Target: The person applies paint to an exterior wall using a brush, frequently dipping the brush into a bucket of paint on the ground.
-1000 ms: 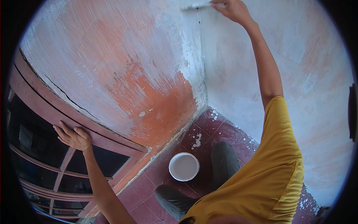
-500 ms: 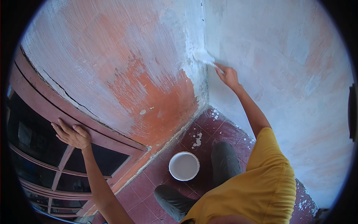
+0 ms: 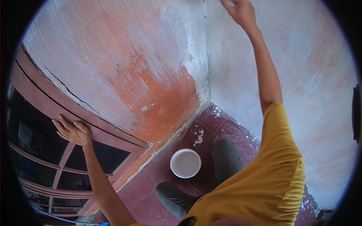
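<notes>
High at the top edge, my right hand (image 3: 241,15) grips the handle of a paintbrush (image 3: 230,2), near the corner of two walls. Most of the brush is cut off by the edge of the picture. My left hand (image 3: 75,132) lies with fingers spread against the pink window frame (image 3: 37,90). On the left wall, streaky white paint surrounds a bare orange patch (image 3: 166,98). The right wall (image 3: 260,75) is mostly whitish, with faint pinkish patches. A round white bucket (image 3: 185,150) holding pale paint stands on the floor between my knees.
Red floor tiles (image 3: 139,188) carry white paint splashes (image 3: 198,138) near the corner. Dark glass panes (image 3: 34,128) fill the window at the left. A long crack (image 3: 71,92) runs beside its frame. A dark object (image 3: 356,113) sits at the right rim.
My right hand has swept the paintbrush upward along the wall corner, from mid-height to the top edge. My left hand stays on the window frame.
</notes>
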{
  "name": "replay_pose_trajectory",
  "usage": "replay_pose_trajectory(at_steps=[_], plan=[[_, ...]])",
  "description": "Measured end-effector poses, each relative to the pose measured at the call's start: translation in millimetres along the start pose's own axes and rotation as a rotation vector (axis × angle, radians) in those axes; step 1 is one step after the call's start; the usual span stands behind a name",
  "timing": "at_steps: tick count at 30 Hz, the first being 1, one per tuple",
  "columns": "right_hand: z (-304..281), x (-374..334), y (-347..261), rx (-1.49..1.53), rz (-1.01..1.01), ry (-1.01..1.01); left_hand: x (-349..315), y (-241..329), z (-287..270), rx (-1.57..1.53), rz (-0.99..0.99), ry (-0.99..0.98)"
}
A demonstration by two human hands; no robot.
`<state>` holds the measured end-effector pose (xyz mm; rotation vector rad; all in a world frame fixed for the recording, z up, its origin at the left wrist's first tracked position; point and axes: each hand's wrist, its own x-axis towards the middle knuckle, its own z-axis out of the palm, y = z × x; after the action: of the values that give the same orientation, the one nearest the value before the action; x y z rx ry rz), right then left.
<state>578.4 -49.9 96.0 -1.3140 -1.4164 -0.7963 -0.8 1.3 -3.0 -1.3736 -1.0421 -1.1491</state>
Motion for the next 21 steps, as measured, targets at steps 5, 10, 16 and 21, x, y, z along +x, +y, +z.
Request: replay_pose_trajectory(at_steps=[5, 10, 16, 21], plan=[[66.3, -5.2, 24.1, -0.085, 0.068, 0.270, -1.2, -0.8, 3.5, 0.002, -0.011, 0.011], [81.6, -165.7, -11.4, -0.045, 0.288, -0.146, -1.0, -1.4, 1.0, 0.004, -0.020, -0.006], [82.3, -266.9, 22.5, -0.045, 0.315, -0.550, 1.6, 1.3, -0.1, -0.003, -0.008, 0.018], [56.2, -142.0, 10.5, -0.158, 0.130, -0.569, -0.7, 2.9, 1.6, -0.006, -0.011, 0.006]])
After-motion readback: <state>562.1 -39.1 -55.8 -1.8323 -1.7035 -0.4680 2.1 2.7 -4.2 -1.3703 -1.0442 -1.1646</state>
